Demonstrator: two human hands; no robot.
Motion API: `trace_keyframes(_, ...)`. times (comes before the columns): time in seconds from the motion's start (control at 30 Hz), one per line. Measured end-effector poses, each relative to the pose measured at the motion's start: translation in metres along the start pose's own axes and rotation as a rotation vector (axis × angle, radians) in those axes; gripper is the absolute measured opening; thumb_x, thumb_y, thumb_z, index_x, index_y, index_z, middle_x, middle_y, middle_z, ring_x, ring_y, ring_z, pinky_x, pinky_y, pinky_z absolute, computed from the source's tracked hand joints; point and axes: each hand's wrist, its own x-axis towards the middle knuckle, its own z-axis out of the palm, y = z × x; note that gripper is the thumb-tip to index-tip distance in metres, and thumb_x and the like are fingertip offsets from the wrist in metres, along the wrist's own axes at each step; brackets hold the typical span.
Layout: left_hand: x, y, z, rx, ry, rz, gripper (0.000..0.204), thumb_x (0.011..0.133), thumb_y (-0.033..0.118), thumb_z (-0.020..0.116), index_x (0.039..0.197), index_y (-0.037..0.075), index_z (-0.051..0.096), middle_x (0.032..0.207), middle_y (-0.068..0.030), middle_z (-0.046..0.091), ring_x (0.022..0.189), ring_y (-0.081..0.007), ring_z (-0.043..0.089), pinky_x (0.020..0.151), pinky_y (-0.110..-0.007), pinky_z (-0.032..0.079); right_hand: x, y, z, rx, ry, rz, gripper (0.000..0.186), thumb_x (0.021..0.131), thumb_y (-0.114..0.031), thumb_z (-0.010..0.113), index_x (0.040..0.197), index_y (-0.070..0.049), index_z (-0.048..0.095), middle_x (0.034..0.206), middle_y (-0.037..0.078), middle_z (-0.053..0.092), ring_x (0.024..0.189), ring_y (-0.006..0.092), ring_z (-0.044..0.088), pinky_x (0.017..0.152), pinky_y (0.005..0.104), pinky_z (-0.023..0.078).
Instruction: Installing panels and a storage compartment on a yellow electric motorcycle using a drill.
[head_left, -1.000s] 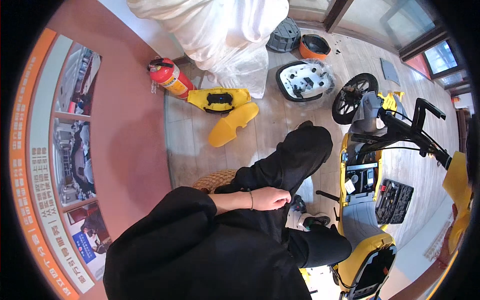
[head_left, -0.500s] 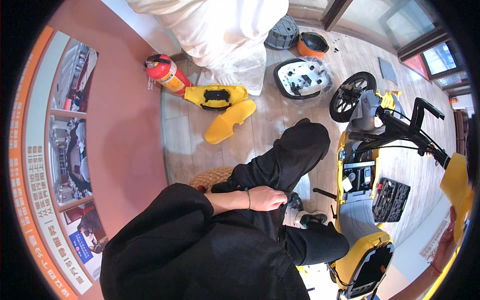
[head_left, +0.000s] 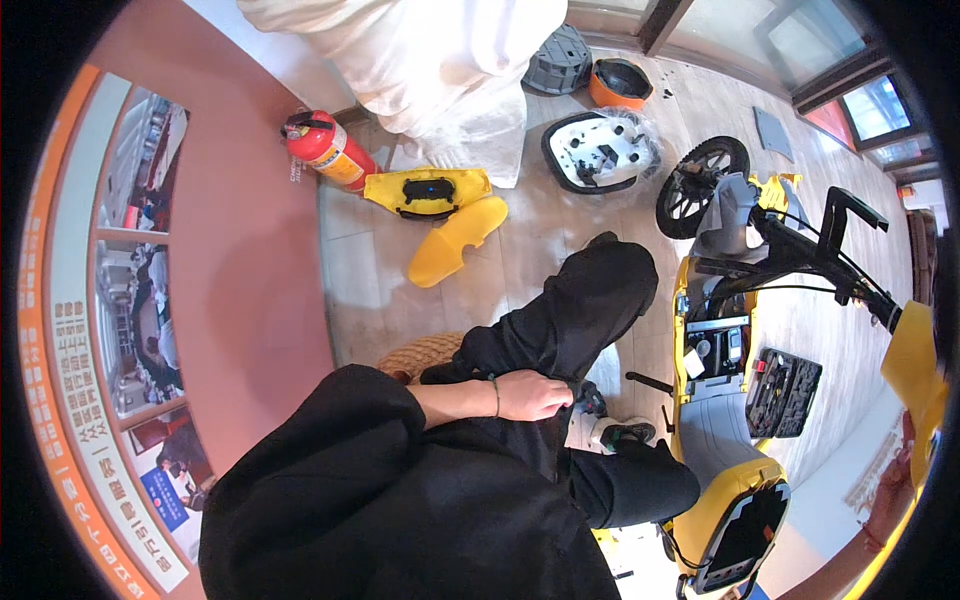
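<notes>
My left hand (head_left: 532,395) rests on my black-trousered leg (head_left: 540,340), its fingers curled in; whatever they may hold is hidden. A thin dark band circles that wrist. My right hand is out of sight. To the right stands a partly stripped yellow scooter (head_left: 740,500), its inner compartment (head_left: 715,350) uncovered, with wires and parts showing. Its black handlebar (head_left: 845,245) and front wheel (head_left: 702,187) are beyond my knees. Left of the scooter, my shoe (head_left: 625,432) is on the floor.
Yellow body panels (head_left: 455,240) lie ahead, beside a red fire extinguisher (head_left: 328,150) near the wall. Farther off are a white-and-black shell part (head_left: 597,150), an orange bowl-shaped part (head_left: 620,84) and a grey crate-like part (head_left: 558,62). An open black tool case (head_left: 784,392) lies right of the scooter.
The view has shifted very slightly. My left hand stays in the same place with its fingers curled.
</notes>
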Motion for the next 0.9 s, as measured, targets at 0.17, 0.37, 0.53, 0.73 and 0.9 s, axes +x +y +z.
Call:
trace_keyframes(0.17,0.017,0.004,-0.001,-0.014,-0.085,0.024,0.022,0.086,0.019,0.053,0.105,0.008,0.056,0.097,-0.0122,0.06,0.084,-0.0326,0.061,0.07,-0.043,0.049,-0.003,0.024,0.061,-0.376,0.586,-0.277,0.043,0.094,-0.026,0.048,0.132,-0.008,0.04,0.125,0.008,0.052,0.116,0.0176,0.049,0.095,0.0333,0.042)
trace_keyframes(0.37,0.004,0.009,-0.012,0.049,0.053,0.018,0.01,0.082,0.014,0.056,0.09,0.009,0.059,0.087,-0.009,0.063,0.076,-0.0296,0.062,0.063,-0.039,0.051,0.039,0.048,0.123,-0.198,0.643,-0.109,0.029,0.088,-0.024,0.054,0.105,-0.001,0.053,0.078,0.008,0.059,0.065,0.0152,0.064,0.05,0.0201,0.044)
trace_keyframes(0.53,0.018,0.015,-0.008,0.067,-0.025,0.018,0.009,0.082,0.014,0.056,0.089,0.01,0.06,0.084,-0.0083,0.063,0.072,-0.0293,0.062,0.062,-0.039,0.052,0.027,0.04,0.124,-0.151,0.626,-0.089,0.033,0.085,-0.023,0.057,0.104,0.003,0.052,0.084,0.009,0.058,0.071,0.0166,0.066,0.053,0.0188,0.045)
trace_keyframes(0.73,0.016,0.023,-0.008,0.087,-0.038,-0.03,0.01,0.082,0.015,0.056,0.089,0.011,0.061,0.085,-0.0072,0.064,0.074,-0.0284,0.063,0.064,-0.038,0.052,0.025,0.043,0.119,-0.146,0.55,-0.066,0.031,0.085,-0.023,0.056,0.104,0.001,0.052,0.094,0.008,0.058,0.074,0.0157,0.066,0.057,0.0196,0.044)
trace_keyframes(0.9,-0.003,0.01,-0.006,0.116,-0.014,-0.054,0.01,0.083,0.016,0.057,0.089,0.011,0.061,0.088,-0.008,0.064,0.08,-0.0276,0.063,0.068,-0.037,0.052,0.043,0.06,0.124,-0.003,0.506,-0.019,0.029,0.086,-0.024,0.055,0.104,-0.001,0.051,0.084,0.008,0.058,0.07,0.0143,0.062,0.055,0.0223,0.045)
